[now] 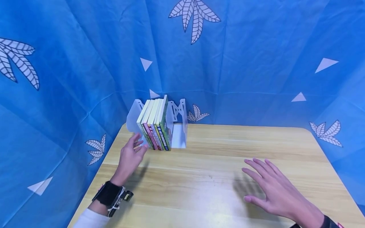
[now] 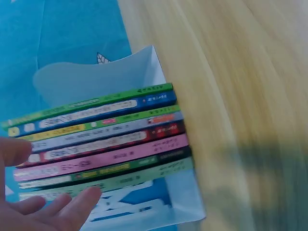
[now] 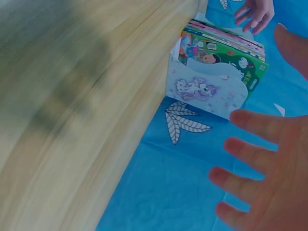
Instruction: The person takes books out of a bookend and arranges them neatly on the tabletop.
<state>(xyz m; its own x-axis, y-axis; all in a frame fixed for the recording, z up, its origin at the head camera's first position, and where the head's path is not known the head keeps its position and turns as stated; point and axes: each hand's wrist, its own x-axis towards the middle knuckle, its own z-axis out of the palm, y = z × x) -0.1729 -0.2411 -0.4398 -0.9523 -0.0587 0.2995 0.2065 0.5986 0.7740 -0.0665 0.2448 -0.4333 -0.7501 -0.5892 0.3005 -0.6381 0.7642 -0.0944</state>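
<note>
Books (image 1: 154,126) in holder (image 1: 178,131), far left of surface (image 1: 199,177)

Books: side by side in one row within the holder, spines toward the person. Holder: on the surface, at its far left corner; left end plate (image 1: 132,117) and right end plate (image 1: 185,122) flank the row, a stretch of base (image 1: 178,142) lying between row and right plate. Cloth (image 1: 256,69): behind the surface and along its left and right sides. Left hand (image 1: 130,157): before the holder's left end, fingers at the leftmost book (image 2: 144,176); contact unclear. Wrist strap (image 1: 107,193): between left hand and sleeve (image 1: 90,219). Right hand (image 1: 275,191): over the surface's right half, well apart from the holder.
</note>
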